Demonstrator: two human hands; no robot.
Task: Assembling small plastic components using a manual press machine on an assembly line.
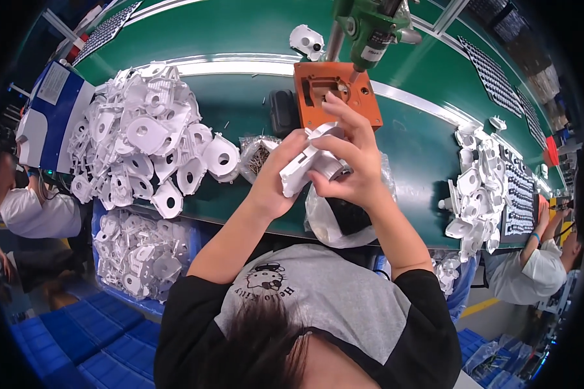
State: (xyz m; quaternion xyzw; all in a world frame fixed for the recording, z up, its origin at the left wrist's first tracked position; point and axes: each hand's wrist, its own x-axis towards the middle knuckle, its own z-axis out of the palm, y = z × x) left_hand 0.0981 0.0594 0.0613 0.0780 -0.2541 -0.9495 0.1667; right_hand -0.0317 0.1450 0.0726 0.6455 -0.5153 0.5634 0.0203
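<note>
Holding a white part (296, 175), hands (276, 185) (360, 168) hover near a bag (247, 142) of screws (258, 158).

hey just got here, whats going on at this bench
A left hand and a right hand hold a white plastic part between them above the green bench. Beyond them stands an orange block, beneath a green machine head. A large heap of white parts lies to the left, a smaller heap to the right.
</note>
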